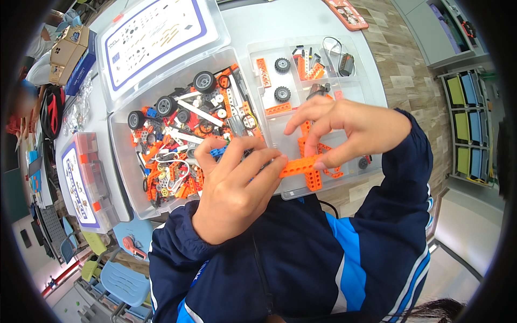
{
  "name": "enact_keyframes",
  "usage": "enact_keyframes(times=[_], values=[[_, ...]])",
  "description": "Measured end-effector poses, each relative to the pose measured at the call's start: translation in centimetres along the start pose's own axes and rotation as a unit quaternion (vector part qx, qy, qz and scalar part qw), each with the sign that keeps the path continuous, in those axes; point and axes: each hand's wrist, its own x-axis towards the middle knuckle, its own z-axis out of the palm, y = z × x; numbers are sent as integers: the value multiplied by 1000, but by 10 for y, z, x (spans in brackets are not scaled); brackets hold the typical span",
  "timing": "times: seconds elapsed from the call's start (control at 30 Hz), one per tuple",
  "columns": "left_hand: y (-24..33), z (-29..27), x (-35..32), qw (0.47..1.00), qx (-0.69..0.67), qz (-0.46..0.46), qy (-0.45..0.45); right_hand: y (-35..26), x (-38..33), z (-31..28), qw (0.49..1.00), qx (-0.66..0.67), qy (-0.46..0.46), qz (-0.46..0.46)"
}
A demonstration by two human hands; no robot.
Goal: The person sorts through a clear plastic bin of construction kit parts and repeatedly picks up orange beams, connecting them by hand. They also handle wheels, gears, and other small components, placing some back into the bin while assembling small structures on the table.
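Observation:
An orange building beam (297, 167) with holes along its side is held level in front of my chest. My left hand (231, 188) has its fingertips at the beam's left end, fingers curled. At the other end, the thumb of my right hand (358, 129) presses on it, the other fingers bent above. More orange beams (314, 182) show just behind and below the held one, in the clear tray (293, 192); whether they are joined to it I cannot tell. Left of my hands, a clear box (121, 161) is heaped with mixed building parts.
Black wheels (282, 65), small orange pieces and a grey block with a cable (346, 64) lie in the tray. The parts box's lid (219, 35) leans back, a printed sheet under it. A closed kit box (102, 199) stands left. An orange case (347, 15) sits at the far edge.

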Motion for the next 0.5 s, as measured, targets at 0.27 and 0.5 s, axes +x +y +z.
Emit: enact_keyframes(times=[0.27, 0.5], values=[[2, 8, -8, 998, -9, -59, -1, -16, -8, 57, 928, -232, 280, -78], [1, 13, -3, 997, 6, -79, 15, -22, 10, 86, 807, -447, 369, -114]])
